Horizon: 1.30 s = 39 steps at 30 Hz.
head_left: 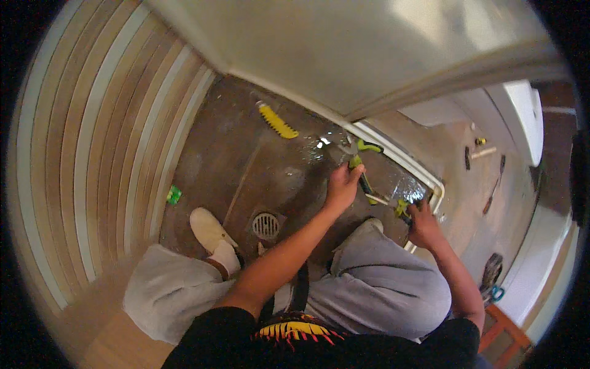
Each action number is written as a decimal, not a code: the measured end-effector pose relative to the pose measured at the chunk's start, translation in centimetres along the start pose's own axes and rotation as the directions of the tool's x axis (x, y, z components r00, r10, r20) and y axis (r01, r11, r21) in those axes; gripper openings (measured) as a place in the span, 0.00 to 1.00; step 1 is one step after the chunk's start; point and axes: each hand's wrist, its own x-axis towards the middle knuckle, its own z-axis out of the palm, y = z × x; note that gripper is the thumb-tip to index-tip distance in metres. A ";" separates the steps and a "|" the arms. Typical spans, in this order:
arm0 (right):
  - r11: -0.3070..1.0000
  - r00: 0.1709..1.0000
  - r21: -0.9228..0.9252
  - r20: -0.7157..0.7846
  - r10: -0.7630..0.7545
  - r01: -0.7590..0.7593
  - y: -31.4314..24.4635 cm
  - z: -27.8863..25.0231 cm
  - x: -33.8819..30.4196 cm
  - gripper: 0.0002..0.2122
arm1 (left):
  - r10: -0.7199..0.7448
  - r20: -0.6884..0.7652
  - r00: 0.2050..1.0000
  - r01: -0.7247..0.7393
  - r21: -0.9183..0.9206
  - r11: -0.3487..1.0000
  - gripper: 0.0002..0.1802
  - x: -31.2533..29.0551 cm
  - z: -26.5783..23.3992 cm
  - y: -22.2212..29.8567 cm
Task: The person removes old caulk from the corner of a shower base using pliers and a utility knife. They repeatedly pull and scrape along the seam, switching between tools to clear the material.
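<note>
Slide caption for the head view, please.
Left hand holding green-and-black pliers, right hand holding another green-and-black tool, near a round floor drain.

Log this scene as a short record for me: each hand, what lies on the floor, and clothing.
Left hand: gripping green-and-black pliers
Right hand: gripping a green-and-black tool, exact kind unclear
Floor ahead: yellow toothed-edged item, wet shiny patches nearby
Floor, left side: small green item, too small to identify
Between the feet: round drain grate
Far right: slim tool lying on the floor
Clothing: grey trousers, black top, light left shoe
</note>
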 end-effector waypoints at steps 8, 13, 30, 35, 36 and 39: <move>0.987 0.997 -0.137 -0.005 -0.081 0.079 2.0 8.8 4.7 0.26 | 0.229 -0.105 0.968 -0.174 0.380 0.908 0.17 0.1 -7.9 4.3; 0.973 0.956 -0.216 0.291 -0.021 0.088 -0.3 8.2 7.8 0.33 | 0.089 -0.101 0.991 -0.027 0.496 0.868 0.19 2.4 -10.2 6.4; 0.709 0.887 0.703 0.360 -0.289 -0.054 -24.3 -4.2 13.4 0.58 | -0.497 0.315 0.809 0.278 0.541 0.794 0.22 6.5 -17.2 8.4; 0.535 0.982 0.835 0.183 -0.053 -0.127 -24.4 -2.3 13.8 0.43 | -0.441 0.298 0.846 0.246 0.516 0.820 0.21 7.5 -17.9 7.2; 0.485 0.986 0.862 0.164 0.012 -0.149 -24.4 -2.6 13.9 0.38 | -0.362 0.173 0.916 0.192 0.603 0.775 0.19 8.5 -17.9 6.6; 0.105 0.964 0.958 0.264 0.030 -0.266 -21.7 -0.1 13.4 0.27 | 0.255 -0.025 0.967 -0.120 0.834 0.539 0.17 10.5 -18.1 4.3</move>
